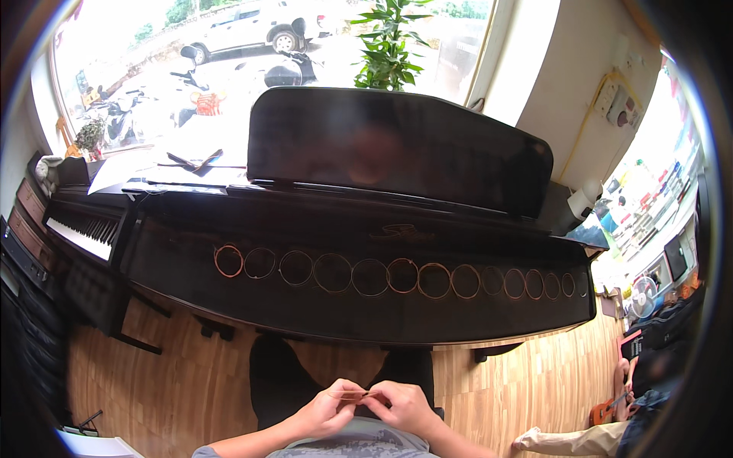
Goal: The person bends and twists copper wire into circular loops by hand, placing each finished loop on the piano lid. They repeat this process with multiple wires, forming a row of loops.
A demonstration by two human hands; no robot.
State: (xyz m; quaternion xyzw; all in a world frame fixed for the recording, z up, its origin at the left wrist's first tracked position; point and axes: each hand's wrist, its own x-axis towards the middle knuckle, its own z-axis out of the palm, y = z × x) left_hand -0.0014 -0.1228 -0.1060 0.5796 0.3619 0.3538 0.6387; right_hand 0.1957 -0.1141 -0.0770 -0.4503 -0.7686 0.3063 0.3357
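Close to my body, above my lap, both hands meet at a thin gold-coloured coiled string (348, 394). My left hand (327, 411) pinches one side of the coil between thumb and fingers. Against its other side, my right hand (402, 404) is closed with thumb and fingertips together; the exact grip point is too small to make out. Beyond my hands, several coiled strings lie in a row along the black closed lid (175, 269) of a piano. A copper-coloured coil (242, 261) sits at the left end, silver-grey and bronze ones follow, and smaller coils (560, 286) lie toward the right.
A glossy black music rest (397, 145) stands behind the lid. At left is another keyboard (80, 237), with a dark strap (195, 162) on white paper behind it. A plant (387, 53) stands by the window. Lower right, a seated person's leg (569, 440) extends near an orange small guitar (602, 414).
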